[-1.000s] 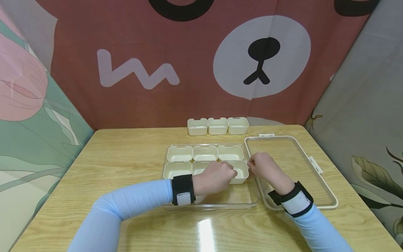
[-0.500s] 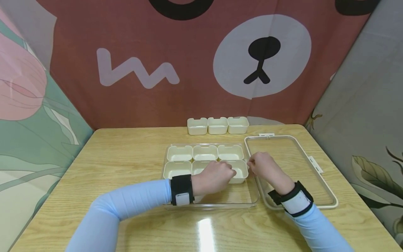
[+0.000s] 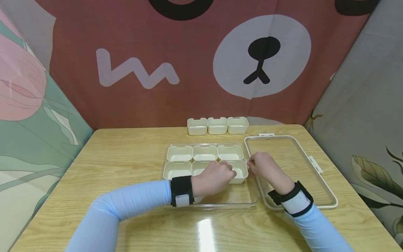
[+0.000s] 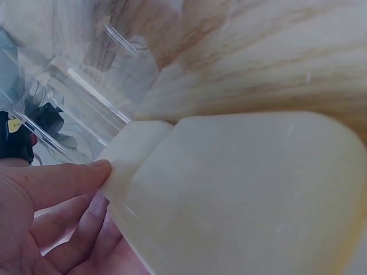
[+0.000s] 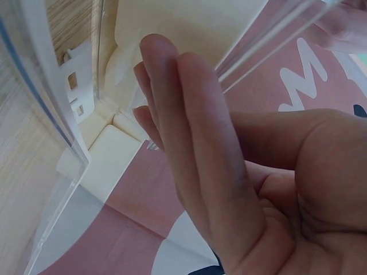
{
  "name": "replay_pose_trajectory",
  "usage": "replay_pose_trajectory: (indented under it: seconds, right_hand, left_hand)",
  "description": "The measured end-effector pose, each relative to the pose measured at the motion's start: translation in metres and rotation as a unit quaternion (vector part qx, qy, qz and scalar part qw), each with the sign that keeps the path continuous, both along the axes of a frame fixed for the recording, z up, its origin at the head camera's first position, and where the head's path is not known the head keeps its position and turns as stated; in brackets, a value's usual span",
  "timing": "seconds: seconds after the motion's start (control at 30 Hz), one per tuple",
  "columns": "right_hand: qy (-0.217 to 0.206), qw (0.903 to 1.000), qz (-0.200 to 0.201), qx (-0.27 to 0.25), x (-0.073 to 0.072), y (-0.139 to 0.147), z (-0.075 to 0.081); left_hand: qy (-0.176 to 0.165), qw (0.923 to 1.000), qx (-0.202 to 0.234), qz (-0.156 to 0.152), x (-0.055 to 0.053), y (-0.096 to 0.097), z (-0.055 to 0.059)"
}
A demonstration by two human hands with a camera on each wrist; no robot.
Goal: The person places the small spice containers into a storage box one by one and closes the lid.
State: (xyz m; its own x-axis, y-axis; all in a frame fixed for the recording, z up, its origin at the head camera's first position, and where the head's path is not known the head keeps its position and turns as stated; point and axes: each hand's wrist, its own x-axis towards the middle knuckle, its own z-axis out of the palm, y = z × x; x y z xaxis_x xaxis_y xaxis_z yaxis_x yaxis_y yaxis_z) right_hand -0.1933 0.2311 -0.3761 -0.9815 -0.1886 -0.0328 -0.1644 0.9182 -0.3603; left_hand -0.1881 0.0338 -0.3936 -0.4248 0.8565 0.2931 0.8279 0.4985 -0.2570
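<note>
Several small cream bins stand in two rows inside a clear plastic case [image 3: 220, 206] at the middle of the table. My left hand [image 3: 214, 177] reaches over the case's front half. It pinches the edge of the front right bin [image 3: 240, 171], with the thumb on one face and the fingers on the other, as the left wrist view shows of this bin [image 4: 246, 189]. At the case's right side is my right hand [image 3: 266, 169]. Its fingers [image 5: 209, 132] lie straight and close together beside the clear wall in the right wrist view. My left hand partly hides the front middle bin.
A clear lid [image 3: 280, 137] with a white frame and side clips lies to the right, beside the case. Behind the case, 3 more cream bins [image 3: 218, 126] stand in a row near the table's back edge. A printed cloth [image 3: 141, 105] hangs right behind the table.
Almost nothing differs. My left hand has shifted very slightly to the left together with the front right bin; my right hand stays in place.
</note>
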Motion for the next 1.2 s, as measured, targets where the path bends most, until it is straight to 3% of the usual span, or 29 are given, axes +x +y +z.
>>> replay_pose_trajectory:
  seconds: [0.3,0.93,1.1,1.2]
  right_hand:
    - [0.017,0.9998,0.001,0.002,0.0002,0.0004,-0.001]
    - [-0.012,0.9998,-0.015,-0.002,-0.0004,-0.0009,-0.0002]
    - [-0.008,0.9999,-0.013,-0.002,-0.0004,-0.001,-0.0004]
    - [-0.005,0.9999,-0.011,-0.001,-0.0003,-0.001,-0.0007]
  left_hand:
    - [0.012,0.9997,-0.016,0.011,0.002,0.0013,-0.0002]
    - [0.029,0.9994,-0.016,-0.003,0.0028,0.0006,0.0008]
    - [0.01,0.9998,-0.016,-0.004,0.0028,0.0001,0.0033]
    - [-0.024,0.9996,-0.011,0.002,0.0029,-0.0002,0.0061]
